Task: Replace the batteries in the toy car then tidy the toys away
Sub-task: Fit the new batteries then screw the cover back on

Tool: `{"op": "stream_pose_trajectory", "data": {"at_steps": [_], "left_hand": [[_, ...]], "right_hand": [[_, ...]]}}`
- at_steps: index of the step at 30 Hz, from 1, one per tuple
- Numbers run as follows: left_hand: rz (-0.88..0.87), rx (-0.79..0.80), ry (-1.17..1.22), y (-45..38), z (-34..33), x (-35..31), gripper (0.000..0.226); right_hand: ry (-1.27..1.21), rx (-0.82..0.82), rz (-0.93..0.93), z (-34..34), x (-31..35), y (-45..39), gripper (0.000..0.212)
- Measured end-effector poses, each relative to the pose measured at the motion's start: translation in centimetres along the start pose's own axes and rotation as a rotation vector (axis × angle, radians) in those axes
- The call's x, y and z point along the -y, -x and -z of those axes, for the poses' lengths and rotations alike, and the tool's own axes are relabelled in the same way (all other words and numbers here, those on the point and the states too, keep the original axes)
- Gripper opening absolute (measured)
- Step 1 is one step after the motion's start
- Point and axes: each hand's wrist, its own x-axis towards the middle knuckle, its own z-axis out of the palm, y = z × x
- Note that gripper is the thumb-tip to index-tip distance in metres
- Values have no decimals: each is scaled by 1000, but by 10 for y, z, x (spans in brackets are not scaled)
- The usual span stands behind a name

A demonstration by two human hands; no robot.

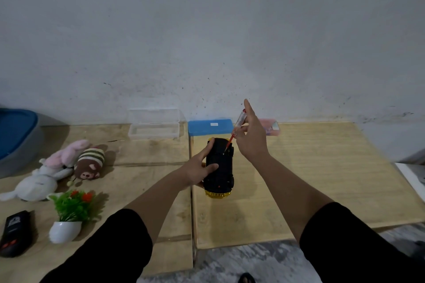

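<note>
A yellow toy car (219, 173) lies upside down on the wooden board, its black underside facing up. My left hand (200, 167) grips its left side, thumb across the underside. My right hand (251, 135) pinches a screwdriver (236, 127) with a clear and red handle. The tool slants down to the left and its tip meets the car's underside near the far end. One finger of the right hand points straight up.
A blue case (210, 127), an open clear plastic box (154, 130) and a pink case (273, 127) sit by the wall. On the left lie plush toys (57, 167), a potted fake plant (69, 216), a black remote (16, 232) and a blue-lidded bin (16, 135).
</note>
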Motion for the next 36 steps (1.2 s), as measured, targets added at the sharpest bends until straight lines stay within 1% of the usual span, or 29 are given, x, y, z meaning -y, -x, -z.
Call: {"op": "stream_pose_trajectory", "data": {"at_steps": [27, 31, 36], "left_hand": [[2, 2, -20, -4, 3, -9, 80], [18, -3, 5, -6, 3, -9, 79], [33, -40, 93, -7, 4, -9, 76]], "right_hand": [[14, -7, 50, 2, 4, -6, 72], [-3, 7, 114, 2, 3, -6, 62], [-4, 108, 208, 3, 6, -4, 53]]}}
